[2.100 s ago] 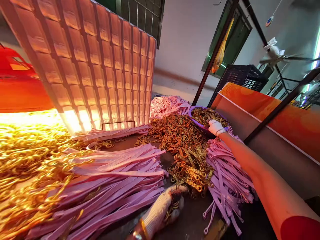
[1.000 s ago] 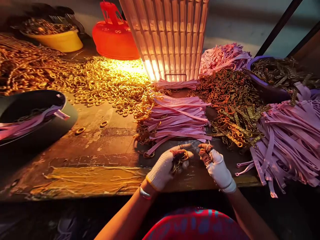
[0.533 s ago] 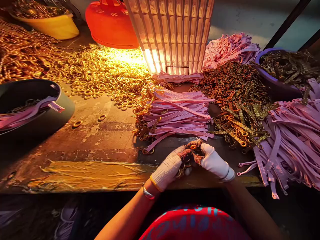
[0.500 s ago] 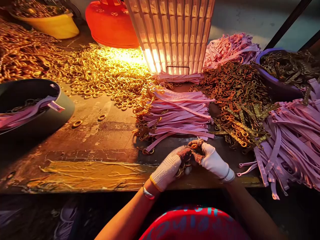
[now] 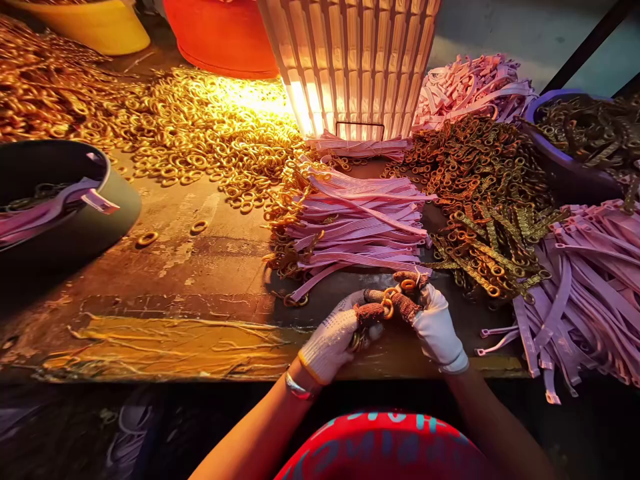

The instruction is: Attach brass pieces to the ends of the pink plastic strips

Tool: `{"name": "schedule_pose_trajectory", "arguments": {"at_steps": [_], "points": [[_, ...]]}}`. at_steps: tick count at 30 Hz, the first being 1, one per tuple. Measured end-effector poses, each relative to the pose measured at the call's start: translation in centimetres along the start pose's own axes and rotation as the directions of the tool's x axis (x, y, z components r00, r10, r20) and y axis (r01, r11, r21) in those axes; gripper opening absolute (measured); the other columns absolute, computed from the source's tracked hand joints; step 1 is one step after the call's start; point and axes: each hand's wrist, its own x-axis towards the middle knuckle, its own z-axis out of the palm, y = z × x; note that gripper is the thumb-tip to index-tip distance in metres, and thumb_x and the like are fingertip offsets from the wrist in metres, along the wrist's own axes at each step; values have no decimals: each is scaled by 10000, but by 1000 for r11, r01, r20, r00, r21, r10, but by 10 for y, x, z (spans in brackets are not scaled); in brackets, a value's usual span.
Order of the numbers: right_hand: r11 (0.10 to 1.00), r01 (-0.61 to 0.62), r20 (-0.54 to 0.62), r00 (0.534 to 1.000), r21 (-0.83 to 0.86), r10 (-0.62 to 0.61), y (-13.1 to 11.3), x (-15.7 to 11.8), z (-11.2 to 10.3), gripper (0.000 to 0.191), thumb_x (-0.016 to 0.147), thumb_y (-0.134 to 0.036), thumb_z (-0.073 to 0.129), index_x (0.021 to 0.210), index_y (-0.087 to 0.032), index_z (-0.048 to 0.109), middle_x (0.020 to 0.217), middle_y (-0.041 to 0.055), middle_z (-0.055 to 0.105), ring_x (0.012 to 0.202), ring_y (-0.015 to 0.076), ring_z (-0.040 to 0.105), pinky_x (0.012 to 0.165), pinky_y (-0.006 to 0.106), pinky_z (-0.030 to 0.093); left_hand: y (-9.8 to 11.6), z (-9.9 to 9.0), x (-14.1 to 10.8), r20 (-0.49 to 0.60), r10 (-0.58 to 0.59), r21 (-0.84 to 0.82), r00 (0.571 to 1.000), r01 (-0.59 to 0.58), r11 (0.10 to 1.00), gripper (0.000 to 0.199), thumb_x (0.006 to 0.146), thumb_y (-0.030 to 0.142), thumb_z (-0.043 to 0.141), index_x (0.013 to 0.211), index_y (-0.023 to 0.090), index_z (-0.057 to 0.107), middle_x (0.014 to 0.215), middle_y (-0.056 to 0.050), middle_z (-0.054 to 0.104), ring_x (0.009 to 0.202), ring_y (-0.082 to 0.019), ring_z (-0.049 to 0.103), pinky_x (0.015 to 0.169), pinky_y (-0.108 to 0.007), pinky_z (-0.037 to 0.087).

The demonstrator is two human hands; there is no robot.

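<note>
Both my hands wear white knit gloves with dark fingertips and meet at the near edge of the worktable [image 5: 200, 280]. My left hand [image 5: 337, 333] is closed around a bunch of gold metal rings, some showing under its palm. My right hand [image 5: 433, 320] pinches a small gold ring [image 5: 407, 285] at its fingertips, touching the left hand's fingers. Just beyond them lies a stack of pink straps [image 5: 360, 223] with rings at its left end.
Loose gold rings [image 5: 210, 133] cover the far left. Bronze clasp pieces [image 5: 480, 193] are heaped at the right, beside more pink straps [image 5: 590, 280]. A dark bowl [image 5: 65, 220] sits left, a purple basin [image 5: 575, 167] far right, a ribbed lamp shade [image 5: 350, 60] behind.
My right hand came back from the purple basin to meet my left hand at the table edge. The fingertips have closed together on a ring; the view tilted slightly down.
</note>
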Motion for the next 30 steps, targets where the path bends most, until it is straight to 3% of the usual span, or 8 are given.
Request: {"name": "schedule_pose_trajectory", "arguments": {"at_steps": [6, 10, 15, 18, 22, 25, 28, 30], "points": [[976, 175, -66, 981, -130, -185, 19, -14, 3, 345, 860, -302, 721, 1194, -264, 645, 1083, 42, 715, 951, 206, 699, 873, 359, 591, -9, 15, -2, 9, -115, -260, 993, 114, 959, 356, 703, 271, 816, 1001, 158, 658, 660, 26, 558, 459, -51, 450, 380, -137, 296], [935, 258, -30, 962, -243, -273, 21, -24, 4, 351, 900, -232, 660, 1246, -286, 634, 1172, 46, 705, 1019, 202, 685, 940, 359, 567, -10, 22, -1, -59, -61, -245, 996, 44, 968, 251, 753, 331, 752, 873, 130, 661, 560, 27, 513, 426, -60, 420, 380, -159, 294], [979, 160, -41, 985, -122, -166, 15, -25, 8, 324, 881, -235, 675, 1201, -272, 651, 1112, 33, 711, 957, 182, 681, 890, 329, 567, -6, 18, 3, -174, 64, -139, 983, -88, 986, 345, 703, 215, 765, 1031, 125, 708, 690, -12, 640, 495, -74, 496, 447, -173, 347], [997, 70, -93, 993, 21, -68, 7, -16, 6, 265, 820, -286, 749, 1073, -241, 685, 955, 16, 707, 777, 142, 640, 706, 267, 554, 3, 14, -4, -208, 229, 104, 951, -212, 972, 294, 697, 144, 766, 990, 142, 744, 765, -41, 699, 637, -124, 597, 555, -191, 439], [939, -76, -85, 990, 335, 111, -8, 3, -2, 322, 762, -377, 802, 992, -212, 650, 686, -43, 605, 463, 59, 361, 410, 200, 303, 16, 6, -17, -177, 391, 349, 903, -314, 883, 222, 705, 97, 776, 916, 166, 777, 860, -45, 728, 777, -139, 631, 656, -169, 488], [930, -122, -58, 987, 348, 152, -16, 9, -2, 369, 720, -395, 843, 946, -205, 621, 665, -38, 609, 456, 61, 370, 407, 203, 280, 16, -3, -17, -145, 217, 93, 965, -205, 974, 193, 718, 164, 754, 910, 144, 757, 648, -14, 643, 529, -85, 524, 483, -155, 418], [957, -145, -24, 988, 250, 155, -20, 6, 4, 429, 667, -427, 879, 932, -202, 629, 667, -25, 633, 454, 80, 435, 395, 213, 323, 9, -12, -10, -90, -21, -254, 996, -3, 967, 209, 713, 284, 753, 831, 113, 728, 673, -56, 654, 545, -116, 582, 474, -184, 462], [957, -177, 24, 984, 230, 177, -21, 3, 8, 479, 636, -438, 895, 961, -206, 631, 651, -36, 625, 437, 83, 448, 382, 210, 335, 5, -15, -6, -64, -81, -275, 995, 60, 960, 248, 751, 348, 750, 813, 109, 719, 721, -79, 678, 563, -125, 606, 483, -195, 478]]}}
